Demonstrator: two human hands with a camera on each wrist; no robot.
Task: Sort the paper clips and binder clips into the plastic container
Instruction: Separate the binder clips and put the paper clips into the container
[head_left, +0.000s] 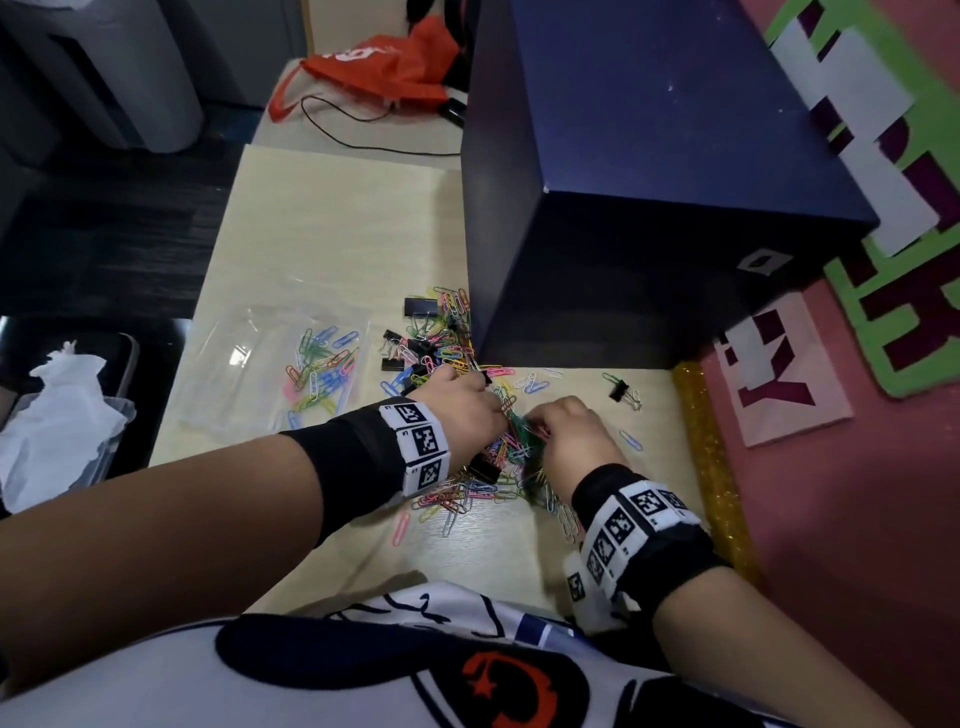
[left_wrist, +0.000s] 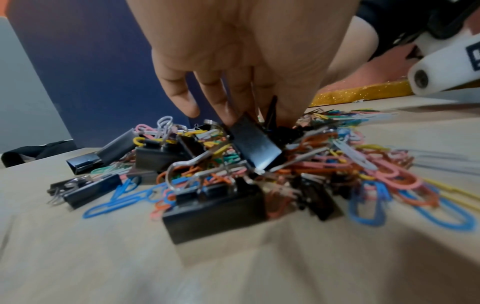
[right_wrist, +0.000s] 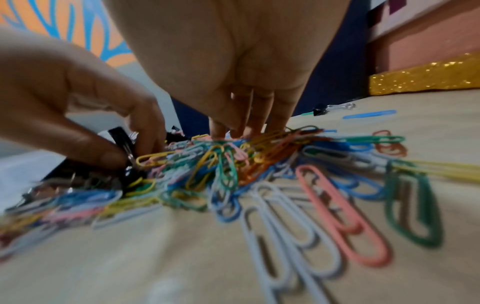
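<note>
A mixed heap of coloured paper clips (head_left: 467, 488) and black binder clips (head_left: 415, 345) covers the pale table beside a clear plastic container (head_left: 234, 374) that holds paper clips (head_left: 322, 369). My left hand (head_left: 491, 397) reaches into the heap and pinches a black binder clip (left_wrist: 254, 146) between thumb and fingers; the same hold shows in the right wrist view (right_wrist: 122, 142). My right hand (head_left: 537, 426) is just right of it. Its bunched fingertips (right_wrist: 241, 129) are down on a tangle of green, yellow and orange paper clips (right_wrist: 223, 156) and seem to pinch them.
A big dark blue box (head_left: 623, 208) stands right behind the heap. A lone binder clip (head_left: 618, 389) and stray clips lie to the right, near a gold glitter strip (head_left: 711, 467) along the table edge. A tub of white tissue (head_left: 62, 415) sits off the left side.
</note>
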